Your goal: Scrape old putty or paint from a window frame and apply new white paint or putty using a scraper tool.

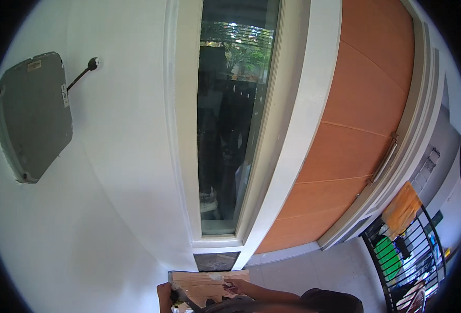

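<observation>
Low in the view, my left hand [164,290] is closed at the side of a dark object with a greyish, flat-looking part [180,295]. Its exact kind is too small to make out. To the right of it, my right hand [234,286] has its fingers bent together around something small and pale, which I cannot identify. Both hands are above a brown cardboard sheet [199,279] lying on the floor at the foot of the wall.
A white wall [121,156] carries a grey metal box [37,117] with a cable. Ahead stands a tall, narrow window [225,125]. An orange door [345,125] with a handle is to the right, above grey floor tiles [314,274]. A black railing [408,261] stands at far right.
</observation>
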Action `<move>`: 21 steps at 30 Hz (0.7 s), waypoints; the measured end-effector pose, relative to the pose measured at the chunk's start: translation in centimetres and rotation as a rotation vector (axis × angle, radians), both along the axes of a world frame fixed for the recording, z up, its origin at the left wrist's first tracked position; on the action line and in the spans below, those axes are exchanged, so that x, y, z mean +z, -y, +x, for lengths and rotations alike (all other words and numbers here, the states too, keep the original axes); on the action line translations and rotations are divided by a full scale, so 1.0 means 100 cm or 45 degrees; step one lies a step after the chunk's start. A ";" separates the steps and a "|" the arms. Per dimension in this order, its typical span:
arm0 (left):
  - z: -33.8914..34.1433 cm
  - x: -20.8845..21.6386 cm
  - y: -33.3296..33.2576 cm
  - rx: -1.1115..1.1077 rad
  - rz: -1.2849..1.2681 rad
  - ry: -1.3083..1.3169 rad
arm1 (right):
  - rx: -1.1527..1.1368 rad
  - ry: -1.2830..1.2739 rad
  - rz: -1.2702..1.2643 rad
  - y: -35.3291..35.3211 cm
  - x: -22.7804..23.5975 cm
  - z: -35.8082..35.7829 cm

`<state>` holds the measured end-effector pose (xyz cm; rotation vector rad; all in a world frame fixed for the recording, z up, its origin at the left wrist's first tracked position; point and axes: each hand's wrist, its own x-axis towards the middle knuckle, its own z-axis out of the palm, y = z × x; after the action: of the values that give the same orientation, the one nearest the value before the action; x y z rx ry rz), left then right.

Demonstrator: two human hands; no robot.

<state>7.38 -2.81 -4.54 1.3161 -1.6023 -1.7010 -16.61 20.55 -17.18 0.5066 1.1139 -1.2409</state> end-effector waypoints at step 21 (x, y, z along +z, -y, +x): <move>0.033 -0.036 -0.100 0.105 0.213 0.079 | 0.354 -0.082 0.026 -0.071 0.043 -0.003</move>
<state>10.67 7.21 -8.11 1.5074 -1.4441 -1.7915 -16.89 27.63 -12.84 0.3156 1.2080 -1.0095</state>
